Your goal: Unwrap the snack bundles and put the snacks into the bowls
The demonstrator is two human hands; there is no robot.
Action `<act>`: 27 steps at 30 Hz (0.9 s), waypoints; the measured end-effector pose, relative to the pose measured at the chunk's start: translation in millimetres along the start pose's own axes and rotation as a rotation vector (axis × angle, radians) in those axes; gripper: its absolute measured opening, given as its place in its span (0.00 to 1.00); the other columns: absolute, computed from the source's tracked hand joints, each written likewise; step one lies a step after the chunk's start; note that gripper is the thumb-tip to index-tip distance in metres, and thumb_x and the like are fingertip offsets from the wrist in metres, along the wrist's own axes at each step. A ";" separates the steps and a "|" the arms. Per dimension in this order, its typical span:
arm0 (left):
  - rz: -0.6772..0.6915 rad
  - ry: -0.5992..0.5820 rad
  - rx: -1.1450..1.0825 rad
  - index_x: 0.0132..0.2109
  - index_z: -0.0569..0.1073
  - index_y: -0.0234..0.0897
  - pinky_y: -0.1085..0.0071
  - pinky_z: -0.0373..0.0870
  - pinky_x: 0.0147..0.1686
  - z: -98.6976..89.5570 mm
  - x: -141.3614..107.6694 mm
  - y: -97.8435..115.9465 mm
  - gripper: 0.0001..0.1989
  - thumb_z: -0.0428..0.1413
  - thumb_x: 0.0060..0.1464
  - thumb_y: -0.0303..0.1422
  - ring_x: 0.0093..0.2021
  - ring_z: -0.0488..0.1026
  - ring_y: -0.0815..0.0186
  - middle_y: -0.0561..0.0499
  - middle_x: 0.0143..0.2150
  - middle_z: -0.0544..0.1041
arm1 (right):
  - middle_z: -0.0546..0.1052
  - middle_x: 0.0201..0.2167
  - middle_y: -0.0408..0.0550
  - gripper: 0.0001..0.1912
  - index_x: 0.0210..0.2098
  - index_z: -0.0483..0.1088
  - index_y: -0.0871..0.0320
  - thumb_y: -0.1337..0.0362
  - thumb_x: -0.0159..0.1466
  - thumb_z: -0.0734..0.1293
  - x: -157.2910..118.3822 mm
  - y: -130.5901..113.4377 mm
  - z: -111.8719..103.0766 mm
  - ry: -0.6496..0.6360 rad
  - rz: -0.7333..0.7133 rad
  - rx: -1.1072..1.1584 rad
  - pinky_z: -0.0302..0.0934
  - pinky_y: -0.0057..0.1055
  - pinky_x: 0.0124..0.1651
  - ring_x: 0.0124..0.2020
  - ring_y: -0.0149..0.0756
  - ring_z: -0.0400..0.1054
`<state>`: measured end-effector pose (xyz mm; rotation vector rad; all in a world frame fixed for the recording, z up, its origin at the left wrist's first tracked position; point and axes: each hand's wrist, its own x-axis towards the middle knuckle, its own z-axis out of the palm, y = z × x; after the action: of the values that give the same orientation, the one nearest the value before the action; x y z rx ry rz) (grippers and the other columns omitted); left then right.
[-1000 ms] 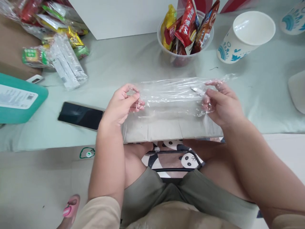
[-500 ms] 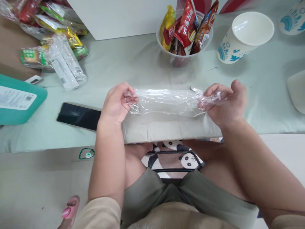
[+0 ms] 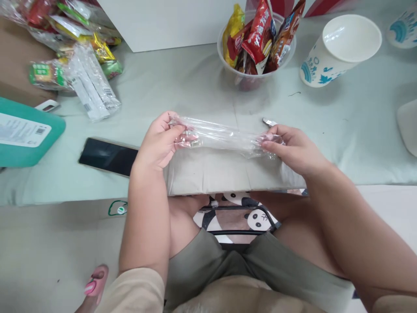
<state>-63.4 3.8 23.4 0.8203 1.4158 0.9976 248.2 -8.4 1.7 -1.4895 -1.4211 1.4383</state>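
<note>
Closest in, a panda-print panel (image 3: 228,217) is seen between the knees, below the front edge of the tabletop (image 3: 195,93). Just above that edge, a clear plastic sheet (image 3: 224,135) is held crosswise between the two hands. One end is pinched in the fingers of the left hand (image 3: 161,141), and the other is gripped between the thumb and fingers of the right hand (image 3: 298,150). The sheet is drawn into lengthwise creases, presumably because it is pulled from both ends; whether it is a bag cannot be told. Beside the right fingers, a small metal-tipped piece (image 3: 268,122) is partly hidden.

To the left, a phone (image 3: 109,156) is laid face up, perhaps to be out of the way. Beyond it, a green container (image 3: 35,150) and wrapped snacks (image 3: 94,84) are placed. Farther off, packets (image 3: 259,39) are stood upright in a tub (image 3: 257,81), apparently propped by its wall. To its right, a paper cup (image 3: 340,56) is set near a second cup (image 3: 404,30).
</note>
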 end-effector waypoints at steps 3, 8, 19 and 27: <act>-0.087 -0.035 0.074 0.38 0.66 0.43 0.81 0.62 0.15 -2.4 -3.8 2.6 0.11 0.61 0.50 0.27 0.20 0.76 0.70 0.57 0.26 0.78 | 0.78 0.26 0.44 0.16 0.30 0.66 0.53 0.55 0.59 0.76 -0.4 -0.2 0.8 -0.021 0.014 0.129 0.58 0.29 0.26 0.27 0.35 0.72; -0.065 -0.077 -0.021 0.37 0.68 0.44 0.82 0.62 0.16 -4.9 -4.8 3.8 0.13 0.64 0.47 0.29 0.17 0.71 0.74 0.60 0.22 0.76 | 0.77 0.26 0.39 0.18 0.33 0.67 0.53 0.57 0.55 0.79 3.4 0.3 0.3 0.042 -0.012 0.253 0.57 0.25 0.23 0.20 0.26 0.65; -0.030 0.052 -0.204 0.26 0.65 0.41 0.78 0.70 0.22 -8.7 7.4 3.2 0.17 0.61 0.54 0.43 0.23 0.73 0.71 0.54 0.22 0.73 | 0.83 0.42 0.47 0.08 0.27 0.81 0.51 0.55 0.59 0.73 -2.0 -2.9 1.9 -0.005 -0.204 0.109 0.69 0.35 0.45 0.42 0.38 0.75; 0.110 0.067 -0.106 0.37 0.67 0.44 0.79 0.74 0.31 -2.0 10.7 -9.0 0.18 0.67 0.43 0.25 0.25 0.71 0.75 0.61 0.25 0.70 | 0.80 0.28 0.47 0.15 0.26 0.76 0.53 0.51 0.64 0.70 -8.5 -11.6 12.7 -0.097 -0.238 -0.149 0.69 0.40 0.44 0.36 0.41 0.75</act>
<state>-65.7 9.8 10.9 0.7995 1.3740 1.1839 234.5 -16.8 12.3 -1.2999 -1.7338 1.2962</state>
